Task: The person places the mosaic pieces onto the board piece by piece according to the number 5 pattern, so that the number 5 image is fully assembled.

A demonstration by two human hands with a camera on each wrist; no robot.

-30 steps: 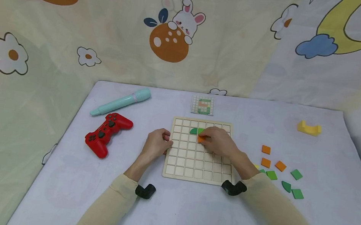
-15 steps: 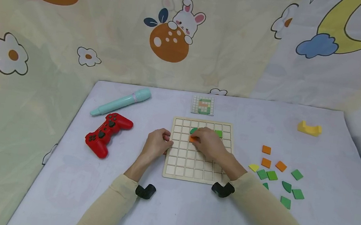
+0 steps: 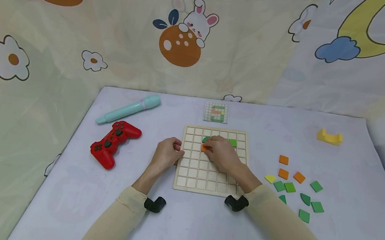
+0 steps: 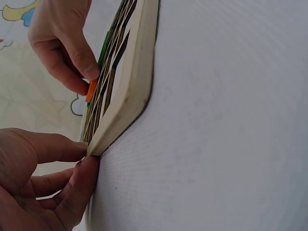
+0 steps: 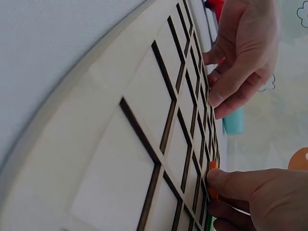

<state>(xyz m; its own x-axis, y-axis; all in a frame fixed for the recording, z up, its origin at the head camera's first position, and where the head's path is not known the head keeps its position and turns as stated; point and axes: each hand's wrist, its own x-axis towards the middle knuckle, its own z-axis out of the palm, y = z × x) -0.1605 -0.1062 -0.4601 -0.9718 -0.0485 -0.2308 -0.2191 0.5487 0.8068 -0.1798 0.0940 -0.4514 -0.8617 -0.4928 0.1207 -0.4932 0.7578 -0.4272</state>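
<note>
A white cloth-covered table [image 3: 191, 230] fills the lower half of the head view, its far edge running straight across the middle of the frame. Behind it hangs a pale printed backdrop [image 3: 118, 15] with an orange fruit and rabbit at upper centre, white flowers at left, and a yellow moon with a blue cloud at upper right; the cloth shows folds and soft shadows.

At the centre of the frame lies a wooden grid board [image 3: 191, 183], flat on the table. The left hand [image 3: 167, 151] pinches the board's left edge between thumb and finger. The right hand [image 3: 224, 154] grasps an orange tile [image 3: 203, 148] by its fingertips over the board's upper part, just below a dark green piece [image 3: 205, 139]; whether the tile is seated in its square cannot be told. A light green square [image 3: 232, 143] sits on the board to the right of that hand.

A small patterned card [image 3: 216, 112] lies above the board. At left are a teal stick-shaped object [image 3: 129, 110] and a red game controller [image 3: 114, 142]. At right, loose tiles [image 3: 299, 177] in orange, green and yellow lie scattered, with a yellow block [image 3: 329, 137] above them.
</note>
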